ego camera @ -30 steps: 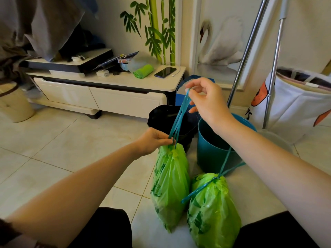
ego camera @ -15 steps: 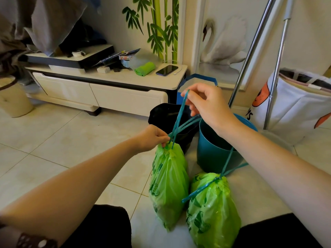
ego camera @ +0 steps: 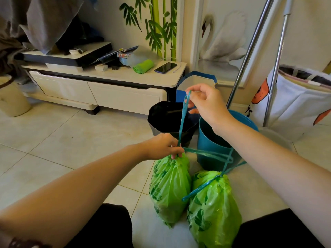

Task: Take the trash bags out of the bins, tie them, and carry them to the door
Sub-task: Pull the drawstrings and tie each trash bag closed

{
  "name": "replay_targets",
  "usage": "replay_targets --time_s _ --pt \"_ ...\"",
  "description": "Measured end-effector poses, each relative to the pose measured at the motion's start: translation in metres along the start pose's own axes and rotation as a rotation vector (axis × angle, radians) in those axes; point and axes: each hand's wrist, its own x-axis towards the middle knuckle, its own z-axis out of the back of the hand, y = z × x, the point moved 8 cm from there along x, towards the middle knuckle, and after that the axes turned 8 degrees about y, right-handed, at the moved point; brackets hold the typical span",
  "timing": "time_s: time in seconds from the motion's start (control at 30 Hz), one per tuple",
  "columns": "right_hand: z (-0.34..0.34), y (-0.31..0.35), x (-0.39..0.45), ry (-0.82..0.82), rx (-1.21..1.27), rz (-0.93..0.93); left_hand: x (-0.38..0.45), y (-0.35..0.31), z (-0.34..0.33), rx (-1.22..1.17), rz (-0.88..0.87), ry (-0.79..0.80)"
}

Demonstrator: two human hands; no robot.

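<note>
Two full green trash bags stand side by side on the tiled floor in front of me. My left hand [ego camera: 162, 146] pinches the gathered neck of the left bag [ego camera: 169, 188]. My right hand [ego camera: 206, 102] holds one teal drawstring [ego camera: 183, 120] up above it, while a second drawstring loop [ego camera: 207, 154] hangs out to the right. The right bag [ego camera: 213, 210] is closed, its teal strings trailing loose. Behind the bags stand a black bin [ego camera: 166, 115] and a teal bin [ego camera: 213, 147], both without bags.
A low white TV cabinet [ego camera: 107, 86] with a phone [ego camera: 165, 67] and clutter runs along the wall. Two metal poles [ego camera: 250, 51] lean at the right beside a white laundry basket [ego camera: 295, 101]. A cream bucket [ego camera: 12, 99] sits far left. Open floor tiles lie to the left.
My right hand has kept one drawstring raised while the other loop has dropped away and now stretches out to the right. My left hand has stayed at the bag's neck.
</note>
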Motion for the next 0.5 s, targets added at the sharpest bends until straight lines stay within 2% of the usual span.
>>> replay_targets --time_s 0.07,0.2,0.27,0.37,0.5 --pt "-0.004 -0.021 0.000 0.071 -0.093 -0.145 0.001 0.005 0.001 -0.076 0.002 -0.015" --pt "-0.036 -0.074 -0.027 0.523 -0.438 -0.441 0.000 0.018 0.006 -0.187 0.034 -0.063" --pt "-0.046 -0.086 -0.040 0.667 -0.513 -0.475 -0.003 0.024 0.012 -0.227 0.034 -0.097" --pt "-0.042 -0.083 -0.038 0.665 -0.584 -0.397 -0.011 0.038 0.021 -0.277 0.073 -0.158" --pt "-0.030 -0.075 -0.029 0.611 -0.488 -0.383 -0.015 0.059 0.023 -0.440 0.164 -0.154"
